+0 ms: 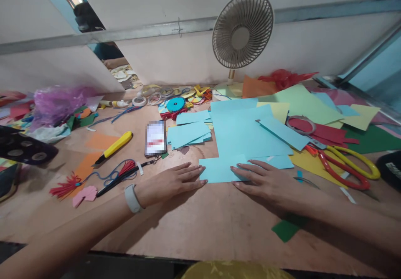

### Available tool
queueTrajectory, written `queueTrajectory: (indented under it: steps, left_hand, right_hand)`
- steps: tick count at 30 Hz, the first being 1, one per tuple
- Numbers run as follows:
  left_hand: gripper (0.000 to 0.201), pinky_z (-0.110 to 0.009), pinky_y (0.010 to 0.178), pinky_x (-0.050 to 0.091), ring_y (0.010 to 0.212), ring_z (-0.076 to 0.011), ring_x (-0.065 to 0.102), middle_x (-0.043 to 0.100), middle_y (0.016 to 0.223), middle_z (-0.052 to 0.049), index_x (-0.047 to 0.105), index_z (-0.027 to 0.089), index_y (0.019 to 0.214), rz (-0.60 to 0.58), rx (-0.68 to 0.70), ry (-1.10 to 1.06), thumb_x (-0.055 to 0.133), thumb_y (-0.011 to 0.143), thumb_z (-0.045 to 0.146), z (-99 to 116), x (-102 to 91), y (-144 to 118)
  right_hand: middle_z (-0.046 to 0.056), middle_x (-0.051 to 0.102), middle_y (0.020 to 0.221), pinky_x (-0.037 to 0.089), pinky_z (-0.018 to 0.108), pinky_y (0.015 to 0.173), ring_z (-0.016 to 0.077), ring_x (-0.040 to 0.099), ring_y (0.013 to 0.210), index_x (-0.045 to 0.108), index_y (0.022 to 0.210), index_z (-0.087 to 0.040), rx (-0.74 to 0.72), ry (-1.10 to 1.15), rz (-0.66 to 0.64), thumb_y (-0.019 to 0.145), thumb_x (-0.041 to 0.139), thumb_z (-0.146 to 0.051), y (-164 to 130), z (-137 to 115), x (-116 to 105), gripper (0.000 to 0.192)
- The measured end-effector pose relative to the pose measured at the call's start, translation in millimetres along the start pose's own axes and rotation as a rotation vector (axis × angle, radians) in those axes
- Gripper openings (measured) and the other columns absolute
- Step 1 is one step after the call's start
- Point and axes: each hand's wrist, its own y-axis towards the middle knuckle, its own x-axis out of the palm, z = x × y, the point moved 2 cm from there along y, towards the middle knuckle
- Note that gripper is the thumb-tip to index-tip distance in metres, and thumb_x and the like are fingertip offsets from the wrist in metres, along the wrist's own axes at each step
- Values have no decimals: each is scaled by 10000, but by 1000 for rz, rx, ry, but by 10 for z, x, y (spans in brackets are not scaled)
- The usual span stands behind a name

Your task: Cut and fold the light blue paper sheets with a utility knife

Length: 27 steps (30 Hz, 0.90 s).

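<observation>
A light-blue paper strip (216,171) lies flat on the table between my hands. My left hand (175,182), fingers stretched out, touches its left end with the fingertips. Palm down, my right hand (266,183) rests its spread fingers on the right part of the strip. Just behind are large light-blue sheets (241,128), and to their left a stack of cut light-blue pieces (189,133). Scissors (332,162) with red and yellow handles lie right of the sheets, their blades partly hidden under a blue piece.
A yellow utility knife (114,147), a phone (156,138) and red tassels (64,186) lie on the left. A fan (242,30) stands at the back. Coloured paper (310,103) is piled at right; a green scrap (286,229) lies near the front edge. Another person (108,53) shows through a gap.
</observation>
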Motion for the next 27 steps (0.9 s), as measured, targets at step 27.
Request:
queueTrajectory:
  steps: [27]
  left_hand:
    - [526, -498, 1169, 349, 1425, -279, 401, 426, 1530, -139, 396, 232, 1494, 53, -94, 152, 372, 1005, 42, 154, -74, -263]
  right_hand:
    - [102, 549, 1450, 496, 492, 1006, 269, 551, 1263, 632, 1243, -260, 203, 20, 224, 902, 485, -89, -584, 227, 26, 409]
